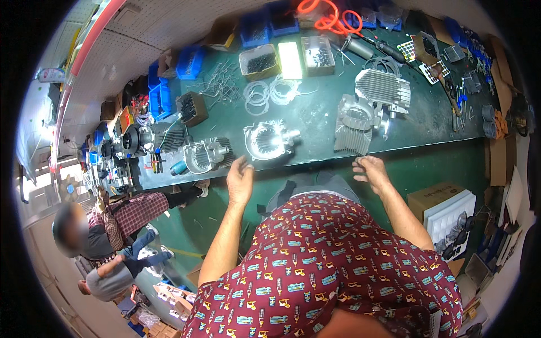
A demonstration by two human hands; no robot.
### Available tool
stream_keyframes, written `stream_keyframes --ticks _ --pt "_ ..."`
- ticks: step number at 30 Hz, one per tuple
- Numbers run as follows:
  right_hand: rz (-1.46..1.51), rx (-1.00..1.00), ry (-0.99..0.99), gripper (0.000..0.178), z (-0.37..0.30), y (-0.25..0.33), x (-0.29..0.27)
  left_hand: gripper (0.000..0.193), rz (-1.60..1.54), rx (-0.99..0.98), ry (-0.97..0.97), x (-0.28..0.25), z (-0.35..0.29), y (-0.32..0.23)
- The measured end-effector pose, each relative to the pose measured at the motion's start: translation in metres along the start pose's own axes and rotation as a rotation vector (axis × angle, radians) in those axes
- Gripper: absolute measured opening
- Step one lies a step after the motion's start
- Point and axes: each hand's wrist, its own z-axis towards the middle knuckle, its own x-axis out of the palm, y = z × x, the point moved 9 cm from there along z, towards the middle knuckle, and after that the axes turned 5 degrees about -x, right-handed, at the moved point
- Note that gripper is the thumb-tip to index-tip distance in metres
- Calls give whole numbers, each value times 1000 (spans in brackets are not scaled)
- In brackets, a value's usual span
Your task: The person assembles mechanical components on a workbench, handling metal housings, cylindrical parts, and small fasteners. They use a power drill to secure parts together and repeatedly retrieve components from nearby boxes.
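Observation:
My left hand (pixel 239 177) is at the table's front edge with its fingers loosely apart and nothing visible in them. Just beyond it lies a round cast-metal housing (pixel 266 142), bright under the light, and to the left is a similar housing with fins (pixel 198 158). My right hand (pixel 371 170) hovers by the same edge, fingertips curled together; whether they pinch something small is hidden. Closest to it is a finned metal motor housing (pixel 354 135) with an end cover on top. Behind that stands another finned housing (pixel 383 89).
White ring gaskets (pixel 257 97) and thin wire-like pieces (pixel 221 81) lie mid-table. Bins of small parts (pixel 259 61) line the back, near an orange coiled hose (pixel 332 19). Two people (pixel 112 276) are at the left. A cardboard box (pixel 434 197) stands below, right.

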Motion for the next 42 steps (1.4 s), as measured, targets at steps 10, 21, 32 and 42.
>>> stream_keyframes --ticks 10,21,32,42 --pt "-16 41 -88 19 -31 -9 4 41 -102 -25 58 15 18 17" --pt "-65 74 -126 15 -41 -4 31 38 -166 45 30 5 32 35" --pt "-110 74 -116 15 -49 -4 52 38 -297 29 62 1 40 43" --pt "-188 36 -210 16 -61 18 48 38 -448 32 -23 -17 32 15"
